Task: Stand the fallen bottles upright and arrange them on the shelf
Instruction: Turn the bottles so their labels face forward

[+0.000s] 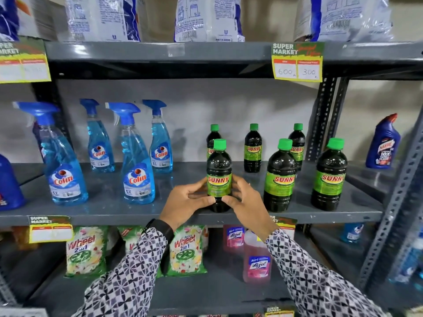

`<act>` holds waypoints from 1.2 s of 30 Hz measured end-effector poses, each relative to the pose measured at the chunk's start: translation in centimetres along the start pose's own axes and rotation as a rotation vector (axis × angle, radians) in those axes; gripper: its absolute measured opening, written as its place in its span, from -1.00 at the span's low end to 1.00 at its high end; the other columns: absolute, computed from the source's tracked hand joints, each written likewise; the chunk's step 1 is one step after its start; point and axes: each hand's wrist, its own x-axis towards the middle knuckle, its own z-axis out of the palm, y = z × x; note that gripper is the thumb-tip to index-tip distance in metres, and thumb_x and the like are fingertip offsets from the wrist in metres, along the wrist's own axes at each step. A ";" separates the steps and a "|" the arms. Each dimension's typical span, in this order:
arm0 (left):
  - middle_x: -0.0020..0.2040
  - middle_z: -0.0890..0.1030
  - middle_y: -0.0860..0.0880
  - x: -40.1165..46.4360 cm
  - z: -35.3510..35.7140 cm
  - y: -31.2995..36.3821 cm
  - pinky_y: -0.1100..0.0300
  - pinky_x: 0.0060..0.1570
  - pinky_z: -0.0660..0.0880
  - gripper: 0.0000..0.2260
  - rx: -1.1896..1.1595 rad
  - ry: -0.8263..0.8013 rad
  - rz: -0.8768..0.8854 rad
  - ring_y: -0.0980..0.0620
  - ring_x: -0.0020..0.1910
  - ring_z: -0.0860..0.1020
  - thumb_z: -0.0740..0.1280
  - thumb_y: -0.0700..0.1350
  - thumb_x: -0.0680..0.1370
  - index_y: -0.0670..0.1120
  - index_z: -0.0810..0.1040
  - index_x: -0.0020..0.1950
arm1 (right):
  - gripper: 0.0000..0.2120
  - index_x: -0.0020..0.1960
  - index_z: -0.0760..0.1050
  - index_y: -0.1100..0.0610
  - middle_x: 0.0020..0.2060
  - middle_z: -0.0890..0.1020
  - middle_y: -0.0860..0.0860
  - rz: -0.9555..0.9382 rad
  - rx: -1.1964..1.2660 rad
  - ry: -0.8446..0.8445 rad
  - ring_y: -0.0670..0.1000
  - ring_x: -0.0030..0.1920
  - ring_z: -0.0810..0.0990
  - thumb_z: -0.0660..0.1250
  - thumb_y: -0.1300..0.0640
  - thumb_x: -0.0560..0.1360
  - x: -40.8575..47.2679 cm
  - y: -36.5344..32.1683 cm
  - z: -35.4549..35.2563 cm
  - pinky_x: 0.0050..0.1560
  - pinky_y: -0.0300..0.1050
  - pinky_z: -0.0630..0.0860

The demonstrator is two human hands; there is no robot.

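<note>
A dark Sunny bottle (219,170) with a green cap stands upright near the front edge of the grey middle shelf (109,209). My left hand (186,202) wraps its lower left side and my right hand (243,200) its lower right side. Two more Sunny bottles stand upright in the front row, one (279,177) just right of my hands and one (329,176) further right. Three stand behind them: one (212,137) partly hidden by the held bottle, one (252,149) in the middle, one (297,145) on the right.
Blue Colin spray bottles (137,156) fill the left half of the same shelf. A blue toilet cleaner (383,143) stands on the neighbouring shelf at right. Detergent bags (208,19) sit above; Wheel packs (87,250) and pink Lizol bottles (257,259) lie below. A perforated upright (320,120) bounds the shelf.
</note>
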 end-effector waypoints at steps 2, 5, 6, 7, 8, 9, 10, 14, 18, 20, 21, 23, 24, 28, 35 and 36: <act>0.08 0.71 0.26 -0.1 0.1 0.0 0.33 0.14 0.57 -0.43 -0.001 0.016 0.007 0.20 0.11 0.68 0.57 -0.26 0.41 0.08 0.51 0.35 | -0.36 0.61 0.32 0.09 0.20 0.62 -0.22 -0.012 0.012 -0.004 -0.42 0.16 0.60 0.40 0.35 0.60 0.0 0.1 0.1 0.39 -0.23 0.51; 0.07 0.73 0.23 -0.4 0.3 0.3 0.33 0.13 0.58 -0.45 0.005 0.018 0.021 0.21 0.09 0.69 0.56 -0.25 0.42 0.09 0.53 0.34 | -0.34 0.64 0.28 0.06 0.25 0.62 -0.16 -0.031 0.034 -0.016 -0.40 0.21 0.60 0.38 0.37 0.61 -0.2 -0.1 0.1 0.41 -0.20 0.50; 0.09 0.73 0.18 -0.6 0.4 0.6 0.32 0.15 0.58 -0.47 0.002 0.015 0.025 0.18 0.10 0.69 0.56 -0.24 0.43 0.09 0.55 0.34 | -0.33 0.65 0.26 0.05 0.26 0.61 -0.21 -0.036 0.037 -0.021 -0.43 0.22 0.58 0.37 0.36 0.62 -0.5 -0.3 0.0 0.40 -0.24 0.48; 0.10 0.74 0.14 -0.9 0.6 0.8 0.32 0.15 0.57 -0.50 -0.005 0.015 0.027 0.16 0.12 0.69 0.55 -0.22 0.45 0.06 0.57 0.35 | -0.33 0.65 0.25 0.04 0.27 0.58 -0.25 -0.048 0.034 -0.025 -0.45 0.24 0.55 0.37 0.35 0.63 -0.9 -0.4 -0.1 0.39 -0.30 0.46; 0.11 0.74 0.10 -1.2 0.8 1.1 0.33 0.14 0.57 -0.53 -0.031 0.030 0.025 0.15 0.13 0.69 0.53 -0.20 0.47 0.02 0.58 0.36 | -0.33 0.66 0.24 0.03 0.32 0.54 -0.29 -0.063 0.028 -0.025 -0.46 0.28 0.52 0.37 0.33 0.63 -1.4 -0.5 -0.3 0.37 -0.38 0.42; 0.10 0.75 0.07 -1.7 1.0 1.1 0.33 0.12 0.57 -0.55 -0.066 0.086 0.012 0.13 0.13 0.69 0.51 -0.17 0.50 -0.01 0.58 0.38 | -0.34 0.66 0.23 0.03 0.37 0.50 -0.28 -0.071 0.012 -0.015 -0.42 0.33 0.49 0.38 0.30 0.64 -2.0 -0.6 -0.6 0.36 -0.43 0.40; 0.08 0.75 0.05 -2.2 1.3 1.1 0.29 0.11 0.59 -0.59 -0.106 0.184 -0.003 0.11 0.12 0.69 0.49 -0.13 0.52 -0.03 0.58 0.37 | -0.36 0.66 0.24 0.04 0.40 0.49 -0.24 -0.075 -0.007 0.005 -0.34 0.38 0.47 0.38 0.27 0.65 -2.7 -0.5 -1.1 0.36 -0.42 0.39; -0.04 0.76 -0.01 -5.3 3.7 0.9 0.00 0.01 0.67 -0.77 -0.120 0.567 0.028 0.00 -0.07 0.73 0.39 -0.10 0.59 -0.04 0.67 0.24 | -0.55 0.49 0.49 0.01 0.23 0.67 -0.11 -0.112 -0.020 0.177 -0.23 0.18 0.66 0.40 0.25 0.64 -5.4 0.2 -4.4 0.21 -0.33 0.57; -0.11 0.75 0.00 -6.4 8.9 2.7 0.06 -0.09 0.66 -0.81 0.026 0.426 0.133 0.00 -0.14 0.71 0.40 -0.10 0.59 0.05 0.70 0.17 | -0.75 0.22 0.62 0.10 -0.07 0.67 -0.08 -0.149 -0.075 0.534 -0.27 -0.04 0.65 0.47 0.31 0.57 -7.1 1.3 -8.1 -0.06 -0.50 0.51; -0.02 0.74 0.06 -5.3 11.3 3.6 0.24 -0.05 0.62 -0.75 0.102 0.276 0.165 0.12 -0.06 0.69 0.40 -0.07 0.59 0.09 0.66 0.26 | -0.69 0.23 0.58 0.12 -0.03 0.64 0.00 -0.120 -0.094 0.615 -0.21 -0.05 0.64 0.53 0.30 0.53 -6.9 2.2 -9.6 -0.07 -0.50 0.50; 0.12 0.71 0.10 -4.3 12.5 3.9 0.37 0.00 0.58 -0.67 0.126 0.207 0.164 0.20 0.04 0.67 0.39 -0.06 0.59 0.08 0.59 0.36 | -0.61 0.28 0.56 0.12 0.04 0.64 0.02 -0.089 -0.083 0.592 -0.18 -0.02 0.64 0.55 0.30 0.51 -6.5 2.7 -10.3 -0.05 -0.51 0.50; 0.36 0.51 0.14 -2.0 14.0 4.2 0.55 0.10 0.44 -0.47 0.138 0.078 0.097 0.27 0.30 0.53 0.38 -0.04 0.60 0.04 0.35 0.56 | -0.43 0.43 0.48 0.11 0.19 0.62 0.00 -0.010 -0.024 0.441 -0.09 0.11 0.63 0.57 0.29 0.49 -5.6 3.5 -11.6 -0.01 -0.56 0.48; 0.39 0.40 0.17 -0.6 14.4 3.9 0.57 0.14 0.40 -0.38 0.136 0.014 0.052 0.25 0.37 0.44 0.38 -0.02 0.60 0.05 0.22 0.61 | -0.36 0.50 0.43 0.11 0.25 0.60 -0.03 0.019 -0.002 0.338 -0.10 0.16 0.61 0.57 0.29 0.49 -5.1 3.8 -12.1 0.01 -0.59 0.46; 0.52 0.41 0.15 2.6 14.6 2.7 0.09 0.48 0.37 -0.27 0.131 -0.200 -0.004 0.21 0.46 0.42 0.42 0.05 0.55 0.19 0.11 0.62 | -0.31 0.52 0.40 0.05 0.33 0.62 -0.08 0.035 -0.021 0.114 -0.16 0.26 0.61 0.59 0.27 0.48 -3.3 4.7 -13.3 0.32 -0.23 0.56; 0.43 0.53 0.14 2.3 15.0 2.0 0.13 0.45 0.40 -0.32 0.133 -0.081 0.062 0.24 0.38 0.49 0.43 -0.14 0.55 0.21 0.23 0.59 | -0.31 0.51 0.40 0.11 0.26 0.68 0.01 0.028 0.028 0.095 -0.04 0.24 0.69 0.59 0.29 0.47 -2.4 5.1 -13.0 0.35 0.07 0.61; 0.42 0.53 0.16 2.2 15.0 1.9 0.12 0.45 0.40 -0.32 0.137 -0.069 0.058 0.23 0.38 0.50 0.44 -0.13 0.55 0.24 0.23 0.57 | -0.32 0.51 0.40 0.10 0.26 0.68 0.00 0.028 0.024 0.093 -0.05 0.24 0.69 0.59 0.29 0.47 -2.4 5.1 -13.0 0.35 0.05 0.61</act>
